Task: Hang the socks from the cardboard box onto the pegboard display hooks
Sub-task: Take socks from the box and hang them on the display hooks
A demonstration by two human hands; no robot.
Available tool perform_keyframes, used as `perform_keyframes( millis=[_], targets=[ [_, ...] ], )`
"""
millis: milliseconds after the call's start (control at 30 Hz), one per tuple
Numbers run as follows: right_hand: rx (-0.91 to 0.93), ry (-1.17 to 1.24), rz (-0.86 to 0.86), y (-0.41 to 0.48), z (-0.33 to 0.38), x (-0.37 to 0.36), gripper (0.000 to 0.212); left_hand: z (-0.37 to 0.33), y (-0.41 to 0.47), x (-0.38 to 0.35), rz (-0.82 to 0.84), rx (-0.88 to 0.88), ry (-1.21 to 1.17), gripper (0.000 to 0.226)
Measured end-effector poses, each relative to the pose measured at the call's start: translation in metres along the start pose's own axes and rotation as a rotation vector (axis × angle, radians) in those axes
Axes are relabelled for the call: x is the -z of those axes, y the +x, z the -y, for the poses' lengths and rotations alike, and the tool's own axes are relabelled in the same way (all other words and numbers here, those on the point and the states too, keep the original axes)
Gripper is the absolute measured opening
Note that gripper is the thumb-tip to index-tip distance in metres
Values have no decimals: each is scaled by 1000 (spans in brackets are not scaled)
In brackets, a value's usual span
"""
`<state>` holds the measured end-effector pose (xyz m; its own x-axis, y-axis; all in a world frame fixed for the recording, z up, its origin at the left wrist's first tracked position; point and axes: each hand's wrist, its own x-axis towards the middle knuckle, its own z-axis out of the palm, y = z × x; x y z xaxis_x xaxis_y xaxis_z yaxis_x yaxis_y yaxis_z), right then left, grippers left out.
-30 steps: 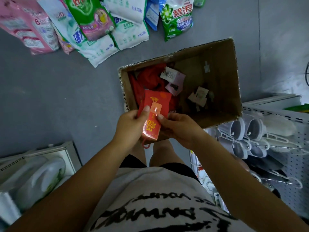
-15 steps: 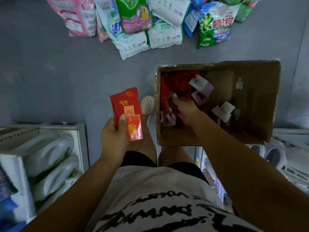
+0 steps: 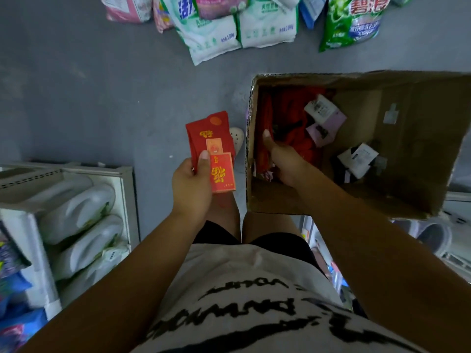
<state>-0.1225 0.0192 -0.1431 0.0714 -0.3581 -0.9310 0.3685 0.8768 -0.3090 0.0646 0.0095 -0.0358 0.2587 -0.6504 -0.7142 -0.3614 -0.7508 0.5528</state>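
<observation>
Head view, looking down. Landmark: open cardboard box (image 3: 407, 138) on the grey floor (image 3: 89, 98), flaps up. Left hand (image 3: 191, 184) is just left of the box, outside it and above the floor. It pinches a red sock pack (image 3: 211, 146), thumb pressed on the front beside the red-and-gold card band and fingers curled behind. The pack stands upright, clear of the box wall. A white shoe (image 3: 237, 138) shows in the gap between pack and box. Right hand (image 3: 285, 161) is inside the box, against its left wall, thumb stretched up along the cardboard. Its fingers reach down into the red socks (image 3: 293, 115) and are hidden by the back of the hand, so I cannot tell whether they grip anything. The red socks are heaped in the left part of the box. To their right lie a white-labelled pack (image 3: 322, 112) and a lilac pack (image 3: 321, 131), touching each other. A dark pair (image 3: 356, 161) with a white label lies further right on the box bottom. Beyond the far side of the box, well apart, detergent bags (image 3: 216, 34) lie on the floor, one of them green (image 3: 351, 21). Left of the box, past the left hand, a white shelf (image 3: 125, 200) holds white bottles (image 3: 84, 220) lying on their sides. No pegboard hooks can be made out.
</observation>
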Motion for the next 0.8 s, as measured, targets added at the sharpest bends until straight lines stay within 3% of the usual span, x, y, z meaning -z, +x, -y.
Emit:
perform_keyframes(
  millis=[67,233,333,467,567,700,800],
  targets=[
    [13,59,10,-20,-2,6,34,-6,-7,4,2,-10,-19,26],
    [63,254,70,-83,-11,27,76,-20,-37,10,15,-65,-61,22],
    [117,252,92,-131,-8,37,59,-28,-59,12,54,-122,-110,17],
    [216,231,154,-193,-4,44,62,-38,-85,16,166,-135,-195,22],
    [291,253,145,-237,-7,43,42,-54,-97,21,330,-143,-235,31],
    [391,247,27,-277,-24,36,30,-79,-97,27,549,-244,-197,29],
    [536,203,-155,-298,-44,17,24,-96,-96,35,749,-331,-133,27]
  ],
)
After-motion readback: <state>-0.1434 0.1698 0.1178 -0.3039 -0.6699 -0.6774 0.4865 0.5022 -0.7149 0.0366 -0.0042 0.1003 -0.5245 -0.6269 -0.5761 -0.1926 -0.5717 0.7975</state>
